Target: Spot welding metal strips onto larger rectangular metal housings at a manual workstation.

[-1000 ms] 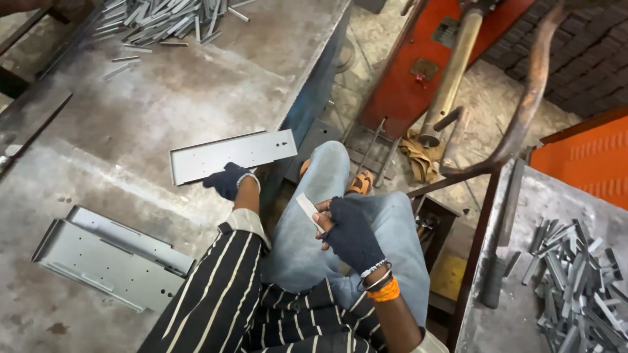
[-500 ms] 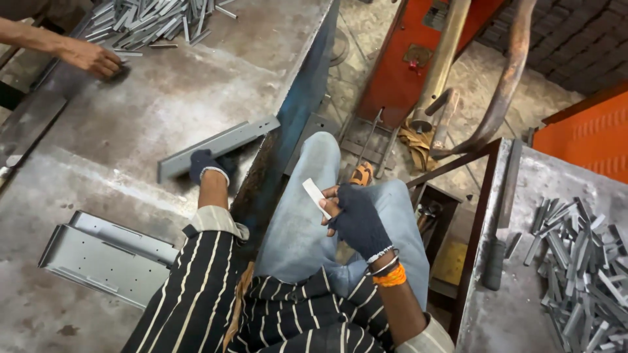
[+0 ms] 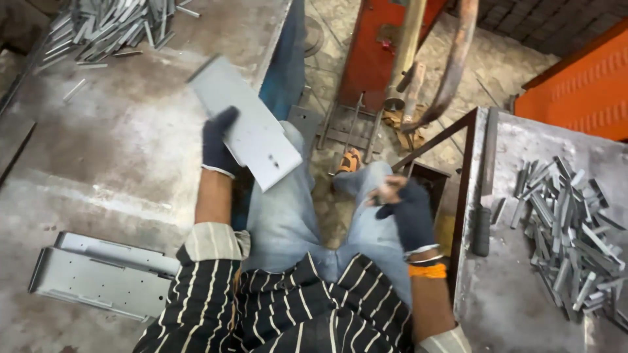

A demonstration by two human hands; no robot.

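My left hand (image 3: 217,147), in a dark glove, grips a flat grey metal plate (image 3: 252,127) with small holes and holds it tilted above my left thigh, by the edge of the grey workbench (image 3: 118,150). My right hand (image 3: 409,209), in a dark fingerless glove, rests closed by my right knee. The small metal strip it held is mostly hidden inside the fingers. I sit in jeans and a striped shirt between two tables.
Bent grey metal channels (image 3: 98,278) lie stacked at the workbench's near left. Loose metal strips are heaped at its far end (image 3: 111,23) and on the right table (image 3: 569,229). A dark-handled tool (image 3: 482,225) lies on that table's edge. A red machine (image 3: 379,46) stands ahead.
My left hand lifted the grey plate off the workbench and swung it toward my lap. My right hand dropped from chest height to my right knee. Another person's hand left the view.
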